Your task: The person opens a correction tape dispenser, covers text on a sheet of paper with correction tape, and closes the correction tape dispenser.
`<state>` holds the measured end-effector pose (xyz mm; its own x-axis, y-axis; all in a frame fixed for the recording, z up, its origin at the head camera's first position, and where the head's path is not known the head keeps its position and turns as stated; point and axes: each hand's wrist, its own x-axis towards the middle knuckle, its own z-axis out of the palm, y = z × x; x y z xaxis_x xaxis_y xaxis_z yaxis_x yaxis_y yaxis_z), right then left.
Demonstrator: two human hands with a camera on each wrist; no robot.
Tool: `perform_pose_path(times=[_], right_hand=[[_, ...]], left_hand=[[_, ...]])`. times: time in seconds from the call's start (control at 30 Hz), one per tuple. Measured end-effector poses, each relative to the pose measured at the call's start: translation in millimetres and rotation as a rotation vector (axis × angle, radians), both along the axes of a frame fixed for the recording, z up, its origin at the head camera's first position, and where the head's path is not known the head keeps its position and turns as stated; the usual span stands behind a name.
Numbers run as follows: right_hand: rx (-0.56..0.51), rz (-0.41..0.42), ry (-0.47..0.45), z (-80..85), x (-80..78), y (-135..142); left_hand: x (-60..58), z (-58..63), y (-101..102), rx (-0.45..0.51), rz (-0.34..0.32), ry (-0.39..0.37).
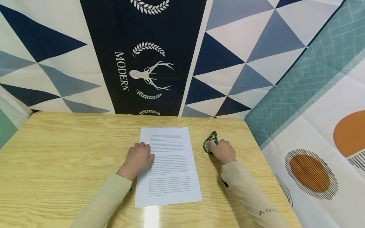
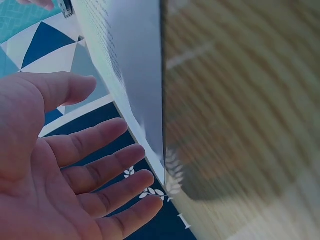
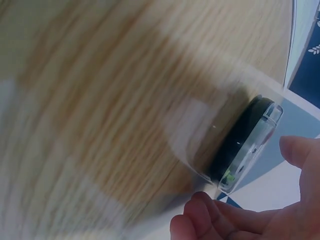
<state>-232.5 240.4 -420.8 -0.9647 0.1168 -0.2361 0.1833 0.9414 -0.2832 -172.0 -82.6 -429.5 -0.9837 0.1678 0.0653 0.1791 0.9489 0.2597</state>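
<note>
Right hand (image 1: 225,152) parted beside a teardrop dispenser (image 3: 247,145), printed sheet (image 1: 171,164) at its 8 o'clock

We see the dispenser lying on the surface (image 1: 71,152), at 2 o'clock from the middle of the sheet. One side is black; the other is a clear shell with green bits showing. Its narrow tip points to about 12 o'clock. The sheet is white, lies flat and carries blocks of small dark print.

Our right hand stands at the dispenser's 4 o'clock, thumb and bent fingers spread apart with a slim gap showing; we see it holding nothing. Our left hand (image 1: 138,158) lies at the sheet's 9 o'clock edge, fingers loosely stretched and overlapping the paper from above, gripping nothing; we cannot tell whether it touches.

A strip of wood grain separates sheet from dispenser, and more wood stretches wide toward 9 o'clock. The surface's far edge runs along 12 o'clock, near the sheet's top; its right edge slants past our right hand at 3 o'clock.

Beyond the far edge we face a navy panel (image 1: 145,28) with a white deer head, flanked by triangle-patterned cloth (image 1: 228,44). Our right hand covers part of the dispenser from 4 o'clock.
</note>
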Motion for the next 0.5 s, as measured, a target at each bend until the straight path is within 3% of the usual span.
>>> perform_pose_path(times=[0.5], right_hand=[[0.022,0.0,-0.048,-2.2,-2.8,-1.7]], left_hand=[[-2.1,-1.9,-2.5,0.026,0.003,-0.01]])
